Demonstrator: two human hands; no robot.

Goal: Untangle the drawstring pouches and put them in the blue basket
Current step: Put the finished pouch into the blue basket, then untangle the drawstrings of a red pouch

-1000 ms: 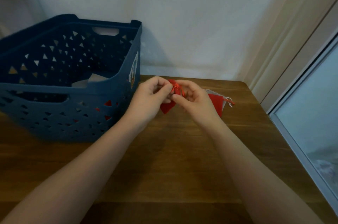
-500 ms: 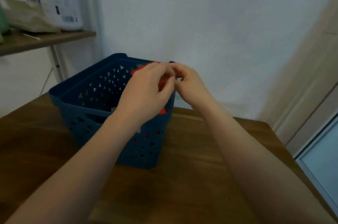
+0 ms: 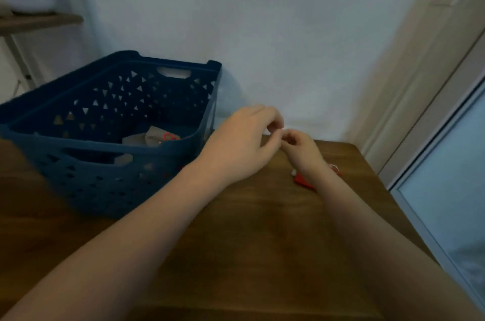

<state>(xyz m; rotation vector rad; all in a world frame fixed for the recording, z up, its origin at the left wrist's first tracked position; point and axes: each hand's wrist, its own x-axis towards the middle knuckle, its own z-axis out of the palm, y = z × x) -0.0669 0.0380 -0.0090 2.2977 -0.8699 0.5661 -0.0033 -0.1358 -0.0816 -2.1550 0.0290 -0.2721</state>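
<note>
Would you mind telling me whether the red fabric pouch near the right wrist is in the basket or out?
Out: the red fabric pouch lies on the wooden table, beside the blue plastic basket.
</note>
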